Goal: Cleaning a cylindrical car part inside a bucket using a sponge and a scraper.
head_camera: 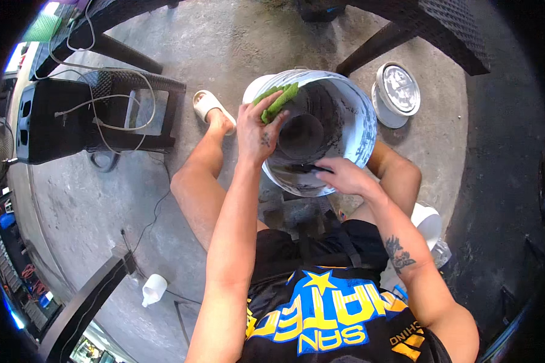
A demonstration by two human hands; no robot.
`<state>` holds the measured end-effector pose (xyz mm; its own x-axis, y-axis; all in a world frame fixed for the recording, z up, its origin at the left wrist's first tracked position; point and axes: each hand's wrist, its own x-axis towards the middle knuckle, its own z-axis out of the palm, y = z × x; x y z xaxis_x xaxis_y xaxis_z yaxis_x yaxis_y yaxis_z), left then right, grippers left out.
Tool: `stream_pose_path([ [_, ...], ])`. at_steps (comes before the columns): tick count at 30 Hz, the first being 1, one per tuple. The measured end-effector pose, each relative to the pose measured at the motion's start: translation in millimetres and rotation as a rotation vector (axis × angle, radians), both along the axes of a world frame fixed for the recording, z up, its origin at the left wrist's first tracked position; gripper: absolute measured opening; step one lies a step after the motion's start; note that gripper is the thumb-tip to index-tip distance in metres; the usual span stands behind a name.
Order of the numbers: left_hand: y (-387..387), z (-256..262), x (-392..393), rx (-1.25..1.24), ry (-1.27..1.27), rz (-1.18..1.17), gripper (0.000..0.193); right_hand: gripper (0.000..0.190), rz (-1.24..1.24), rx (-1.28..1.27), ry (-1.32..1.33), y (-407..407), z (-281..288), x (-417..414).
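A white plastic bucket (364, 113) is tilted between my knees with its mouth facing me. Dark grey residue coats its inside wall and streaks its rim. My left hand (259, 134) presses a folded green cloth (280, 100) against the rim on the left side. At the near right part of the mouth, my right hand (347, 176) grips a tool with a dark handle (323, 169). The tool's far end reaches into the bucket and blends with the dark residue, so I cannot tell its kind.
A round white tub (397, 90) with a smeared lid stands right of the bucket. On the left, a black speaker (54, 120) rests by a dark woven stool (118, 79) with looped cables. A white bottle (154, 288) lies on the concrete floor (104, 204). Dark furniture legs (377, 47) frame the top.
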<state>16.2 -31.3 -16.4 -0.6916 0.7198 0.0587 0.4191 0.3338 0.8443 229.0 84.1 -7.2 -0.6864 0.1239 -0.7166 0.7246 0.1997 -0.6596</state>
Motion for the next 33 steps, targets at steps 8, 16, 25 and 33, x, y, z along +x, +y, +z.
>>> stream_pose_path([
  [8,18,-2,1,0.054,0.010,-0.029,0.048,0.040,0.448,0.403,-0.083,48,-6,14],
  [16,12,-2,-16,0.033,0.013,-0.128,0.045,0.046,0.390,-0.013,0.113,37,-46,-9],
  [25,5,-4,-17,0.031,0.073,-0.151,0.044,0.046,0.348,0.055,0.295,17,-61,-30],
  [33,-2,-14,-21,0.098,0.065,-0.054,0.045,0.041,0.321,0.069,0.420,12,-61,-37],
])
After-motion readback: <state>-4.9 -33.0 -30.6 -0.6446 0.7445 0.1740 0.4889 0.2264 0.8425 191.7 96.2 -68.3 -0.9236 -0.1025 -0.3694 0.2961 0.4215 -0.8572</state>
